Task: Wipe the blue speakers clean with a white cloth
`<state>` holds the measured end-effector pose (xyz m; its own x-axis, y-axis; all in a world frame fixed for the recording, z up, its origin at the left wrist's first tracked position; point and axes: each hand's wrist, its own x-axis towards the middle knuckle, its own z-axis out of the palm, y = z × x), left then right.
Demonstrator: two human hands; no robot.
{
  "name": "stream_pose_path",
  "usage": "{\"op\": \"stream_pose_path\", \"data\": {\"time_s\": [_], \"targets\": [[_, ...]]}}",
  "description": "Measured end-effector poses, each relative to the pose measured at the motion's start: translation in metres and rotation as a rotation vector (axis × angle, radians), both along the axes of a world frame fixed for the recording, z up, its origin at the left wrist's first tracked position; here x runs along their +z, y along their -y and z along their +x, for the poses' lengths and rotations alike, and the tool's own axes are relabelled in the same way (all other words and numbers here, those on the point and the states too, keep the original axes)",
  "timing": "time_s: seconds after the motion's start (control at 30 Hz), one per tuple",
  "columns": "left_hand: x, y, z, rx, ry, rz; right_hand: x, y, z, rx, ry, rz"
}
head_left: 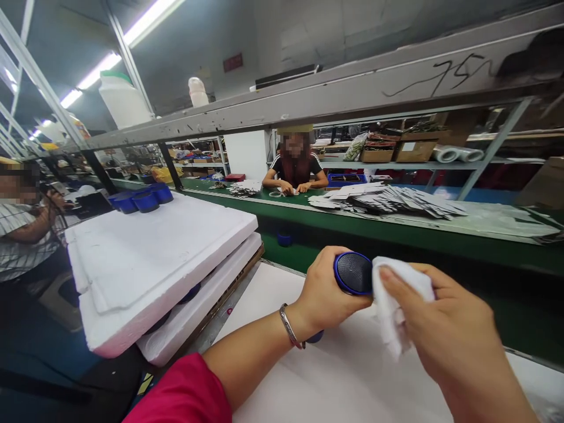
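Observation:
My left hand [324, 291] is wrapped round a small blue round speaker [353, 274] with a dark mesh face, held above a white work surface [308, 382]. A metal bracelet sits on that wrist. My right hand [449, 329] pinches a white cloth [392, 305] and presses it against the speaker's right edge. Both hands are closed round what they hold.
Two stacked white foam trays [163, 258] lie at the left, with blue speakers [145, 200] behind them. A green conveyor belt [396, 235] runs across, carrying piles of flat cardboard sheets [388, 200]. One person sits across the belt, another at the far left. A shelf rail passes overhead.

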<state>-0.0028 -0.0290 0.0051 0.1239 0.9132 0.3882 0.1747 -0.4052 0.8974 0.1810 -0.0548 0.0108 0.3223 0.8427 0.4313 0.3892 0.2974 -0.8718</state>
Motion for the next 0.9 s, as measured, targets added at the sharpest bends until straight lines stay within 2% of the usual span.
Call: {"op": "stream_pose_path", "data": {"time_s": [0.1, 0.27, 0.33, 0.53, 0.67, 0.83, 0.9], "targets": [[0.001, -0.001, -0.003, 0.020, 0.014, 0.005, 0.001, 0.004, -0.016, 0.008, 0.004, -0.023], [-0.005, 0.002, 0.004, 0.022, -0.035, 0.009, 0.011, 0.010, -0.035, -0.252, -0.126, -0.064], [-0.006, 0.005, 0.007, 0.014, -0.052, -0.011, 0.012, 0.012, -0.037, -0.307, -0.136, -0.097], [0.000, 0.003, 0.003, 0.130, -0.031, 0.034, 0.007, 0.013, -0.045, -0.258, -0.136, -0.143], [-0.001, 0.002, 0.004, 0.092, -0.068, 0.055, 0.009, 0.011, -0.044, -0.298, -0.156, -0.149], [-0.003, -0.003, 0.000, 0.144, -0.089, 0.099, 0.003, 0.013, -0.049, -0.245, -0.167, -0.151], [-0.004, -0.004, -0.001, 0.122, -0.100, 0.102, 0.000, 0.010, -0.048, -0.237, -0.223, -0.168]]}}
